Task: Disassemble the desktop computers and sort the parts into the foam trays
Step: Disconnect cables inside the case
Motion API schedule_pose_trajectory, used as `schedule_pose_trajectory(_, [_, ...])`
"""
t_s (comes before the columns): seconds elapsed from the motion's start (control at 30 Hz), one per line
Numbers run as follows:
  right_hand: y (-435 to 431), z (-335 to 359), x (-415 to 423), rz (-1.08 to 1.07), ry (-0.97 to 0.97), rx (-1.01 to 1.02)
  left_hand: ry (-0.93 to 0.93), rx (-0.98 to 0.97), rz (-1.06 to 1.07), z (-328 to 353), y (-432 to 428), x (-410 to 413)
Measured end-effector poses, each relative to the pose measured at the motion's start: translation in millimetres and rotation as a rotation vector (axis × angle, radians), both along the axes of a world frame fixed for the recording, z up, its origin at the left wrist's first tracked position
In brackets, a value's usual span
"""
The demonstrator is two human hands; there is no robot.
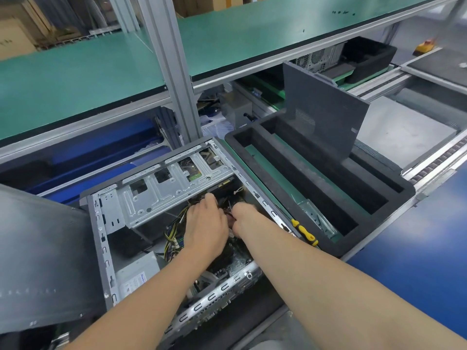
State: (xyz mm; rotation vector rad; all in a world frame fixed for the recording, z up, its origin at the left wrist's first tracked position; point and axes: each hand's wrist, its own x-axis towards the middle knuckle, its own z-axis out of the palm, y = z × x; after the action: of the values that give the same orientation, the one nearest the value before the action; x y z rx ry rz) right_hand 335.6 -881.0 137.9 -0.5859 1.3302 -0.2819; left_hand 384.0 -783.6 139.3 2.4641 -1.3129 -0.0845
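Two hands, the left hand (206, 223) and right hand (243, 218). Two computers: an open computer (161, 188) around the fingers, a second computer (318, 58) far beyond them. Two foam trays: a near tray (408, 192) right of the fingers, a far tray (371, 59) well beyond. One screwdriver (304, 231), one grey panel (321, 107).

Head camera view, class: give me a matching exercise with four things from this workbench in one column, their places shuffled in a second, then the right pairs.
Things
1. screwdriver
2. grey side panel
3. hands: left hand, right hand
4. power supply

Places
A. stands upright in a slot of the foam tray
B. reach among the cables in the computer case
C. lies on the tray's near rim
D. sits in the case's near left corner

Pairs: 1-C, 2-A, 3-B, 4-D
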Motion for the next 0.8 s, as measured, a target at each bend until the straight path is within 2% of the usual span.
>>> schedule_pose_trajectory(0.1, [5,4,-4,0.120,-0.001,0.010,-0.152,0.204,-0.059,-3,6,-5])
schedule_pose_trajectory(0.17, [5,1,-5,0.335,0.108,-0.132,-0.218,0.369,-0.049,-5,5,-6])
schedule_pose_trajectory(0.27, [5,-7,-11,0.724,0.520,-0.665,-0.218,0.457,-0.063,-10,1,-3])
schedule_pose_trajectory(0.37, [6,-5,-15,0.959,0.720,-0.868,-0.184,0.401,-0.165,-16,-7,4])
schedule_pose_trajectory(0.43, [5,-6,-13,1.057,0.771,-0.920,-0.080,0.297,-0.230,-17,-12,12])
schedule_pose_trajectory(0.5, [4,-8,-12,1.128,0.789,-0.986,0.037,0.278,-0.271,-18,-20,19])
schedule_pose_trajectory(0.57, [2,-8,-12,1.179,0.736,-0.971,0.157,0.246,-0.231,-19,-30,27])
schedule_pose_trajectory(0.67, [-4,-13,-13,1.271,0.643,-0.873,0.356,0.101,-0.101,-23,-45,32])
schedule_pose_trajectory(0.73, [-4,-17,-13,1.343,0.656,-0.851,0.380,0.059,-0.049,-27,-50,29])
schedule_pose_trajectory(0.8, [-4,-19,-12,1.370,0.669,-0.837,0.319,0.132,-0.034,-32,-53,27])
